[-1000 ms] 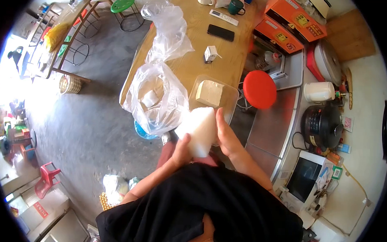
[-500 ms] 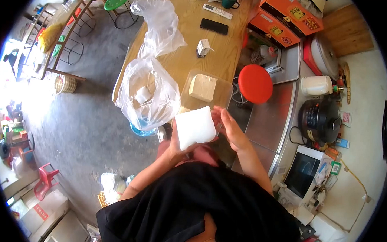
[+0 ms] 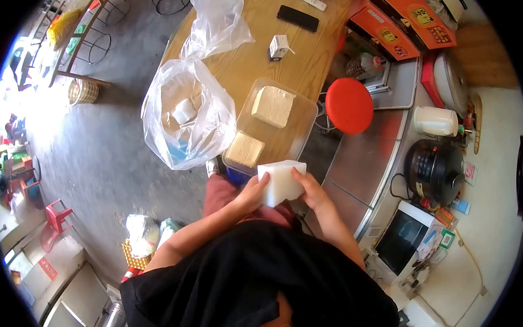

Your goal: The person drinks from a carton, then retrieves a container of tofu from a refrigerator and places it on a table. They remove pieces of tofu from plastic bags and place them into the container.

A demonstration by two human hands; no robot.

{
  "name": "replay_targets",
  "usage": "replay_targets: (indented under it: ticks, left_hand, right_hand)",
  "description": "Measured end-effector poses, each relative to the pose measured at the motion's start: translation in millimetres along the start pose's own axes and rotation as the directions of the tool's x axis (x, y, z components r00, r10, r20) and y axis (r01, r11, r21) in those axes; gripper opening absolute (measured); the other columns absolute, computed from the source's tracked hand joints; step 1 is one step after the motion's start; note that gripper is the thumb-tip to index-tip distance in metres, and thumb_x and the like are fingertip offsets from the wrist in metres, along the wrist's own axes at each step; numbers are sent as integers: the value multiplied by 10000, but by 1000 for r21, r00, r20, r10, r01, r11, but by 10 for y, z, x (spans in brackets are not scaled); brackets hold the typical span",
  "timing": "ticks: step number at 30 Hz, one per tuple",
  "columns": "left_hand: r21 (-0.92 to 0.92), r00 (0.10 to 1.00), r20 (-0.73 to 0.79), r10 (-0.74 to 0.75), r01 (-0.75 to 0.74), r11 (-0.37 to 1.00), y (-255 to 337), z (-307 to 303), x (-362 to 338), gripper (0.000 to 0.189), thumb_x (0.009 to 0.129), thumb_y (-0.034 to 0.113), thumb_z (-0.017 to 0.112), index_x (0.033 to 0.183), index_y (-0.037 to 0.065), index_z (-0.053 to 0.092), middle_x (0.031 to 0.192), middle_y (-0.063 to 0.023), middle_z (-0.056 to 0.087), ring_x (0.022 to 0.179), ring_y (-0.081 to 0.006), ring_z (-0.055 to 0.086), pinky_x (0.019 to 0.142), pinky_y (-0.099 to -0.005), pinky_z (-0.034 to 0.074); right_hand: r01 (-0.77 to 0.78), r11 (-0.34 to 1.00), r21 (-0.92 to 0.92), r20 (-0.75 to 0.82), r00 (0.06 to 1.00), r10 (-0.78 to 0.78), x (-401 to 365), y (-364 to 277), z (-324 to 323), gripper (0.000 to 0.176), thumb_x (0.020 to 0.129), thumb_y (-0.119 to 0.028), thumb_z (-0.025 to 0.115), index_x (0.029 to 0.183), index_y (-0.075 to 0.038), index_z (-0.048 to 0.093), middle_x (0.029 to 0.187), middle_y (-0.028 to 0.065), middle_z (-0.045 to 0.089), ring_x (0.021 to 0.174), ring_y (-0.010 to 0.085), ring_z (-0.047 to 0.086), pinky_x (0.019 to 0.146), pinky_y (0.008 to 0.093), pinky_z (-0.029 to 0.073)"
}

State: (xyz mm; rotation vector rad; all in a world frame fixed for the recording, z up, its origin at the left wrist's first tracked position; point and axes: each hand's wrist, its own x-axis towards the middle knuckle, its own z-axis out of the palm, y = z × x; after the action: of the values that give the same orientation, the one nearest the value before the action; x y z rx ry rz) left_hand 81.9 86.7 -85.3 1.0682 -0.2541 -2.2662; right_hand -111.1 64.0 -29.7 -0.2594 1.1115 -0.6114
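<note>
A white block with crisp edges and a notched lower side is held between both hands in front of my body. My left hand grips its left side, thumb on the front face. On the right side, my right hand holds it with the thumb near the top edge. Just beyond lies a clear plastic tray with a larger pale yellow block and a smaller pale yellow block in it. A clear plastic bag stands open left of the tray, with a white piece inside.
The wooden table carries a small carton and a black phone. A red stool stands to the right. Along the right counter are a rice cooker and a white jug. Orange boxes sit at the back right.
The white block has been tipped and moved slightly right and down, uncovering the smaller yellow block. My right hand, fingers spread before, has closed on it. The view has shifted.
</note>
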Motion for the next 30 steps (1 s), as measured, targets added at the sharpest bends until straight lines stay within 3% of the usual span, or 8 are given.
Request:
replay_targets:
  ticks: [3, 6, 13, 20, 23, 25, 28, 30]
  left_hand:
    - [-50, 999, 15, -52, 52, 997, -18, 86, 114, 454, 1025, 346, 395, 1270, -29, 469, 1138, -104, 597, 991, -192, 575, 861, -328, 475]
    - [-140, 988, -56, 141, -148, 979, -94, 245, 315, 462, 1025, 371, 385, 1265, -13, 480, 1128, -80, 597, 989, -165, 569, 871, -307, 465]
    - [-100, 945, -124, 302, -315, 944, -115, 291, 660, 584, 1002, 511, 308, 1298, 27, 448, 1188, -80, 573, 1056, -198, 563, 887, -338, 469]
    - [-203, 944, -213, 253, -296, 933, -287, 153, 964, 539, 973, 484, 449, 1317, 69, 431, 1198, -75, 570, 1066, -208, 568, 856, -385, 499]
    - [-237, 938, -225, 264, -316, 919, -259, 233, 923, 578, 949, 428, 535, 1330, 8, 423, 1173, -85, 585, 1022, -186, 565, 872, -314, 454]
    - [-243, 974, -179, 140, -182, 953, -206, 287, 825, 571, 942, 497, 494, 1338, 93, 420, 1214, -92, 566, 1081, -241, 569, 870, -424, 487]
    - [-472, 999, -1, 50, -45, 880, -175, 355, 776, 613, 941, 546, 446, 1350, 91, 413, 1228, -127, 560, 1081, -289, 570, 886, -442, 485]
    - [-612, 989, 145, 39, 58, 789, -146, 323, 786, 635, 938, 576, 414, 1357, 99, 410, 1244, -138, 552, 1088, -314, 568, 900, -455, 486]
  right_hand:
    - [45, 987, -156, -32, 998, -51, 125, -92, -139, 495, 899, -410, 630, 1231, -53, 548, 1138, 54, 612, 1047, 143, 563, 892, 294, 448]
    - [64, 964, -260, -6, 998, -68, 279, -324, -239, 472, 898, -379, 637, 1223, -48, 552, 1110, 50, 625, 1017, 142, 578, 879, 296, 455]
    - [162, 821, -547, 39, 985, -168, 680, -684, -203, 473, 871, -374, 660, 1184, -27, 584, 1110, 76, 638, 991, 156, 605, 862, 296, 469]
    - [45, 724, -689, 57, 998, -7, 1040, -719, -353, 524, 822, -417, 689, 1148, -12, 624, 1036, 97, 667, 939, 171, 623, 822, 304, 479]
    - [31, 688, -725, 47, 999, 5, 1082, -767, -366, 534, 803, -442, 694, 1112, -8, 655, 1001, 104, 682, 902, 179, 635, 780, 313, 488]
    - [11, 667, -745, 38, 999, 26, 1084, -801, -348, 537, 799, -444, 698, 1109, -7, 659, 994, 102, 685, 888, 178, 640, 759, 313, 493]
    - [-43, 531, -846, -5, 997, 72, 1063, -880, -276, 548, 843, -452, 656, 1096, 35, 648, 975, 114, 678, 872, 181, 644, 737, 302, 511]
    - [-146, 175, -974, -146, 989, 14, 978, -1005, -86, 627, 855, -563, 570, 859, 53, 687, 762, 140, 673, 698, 228, 658, 608, 346, 515]
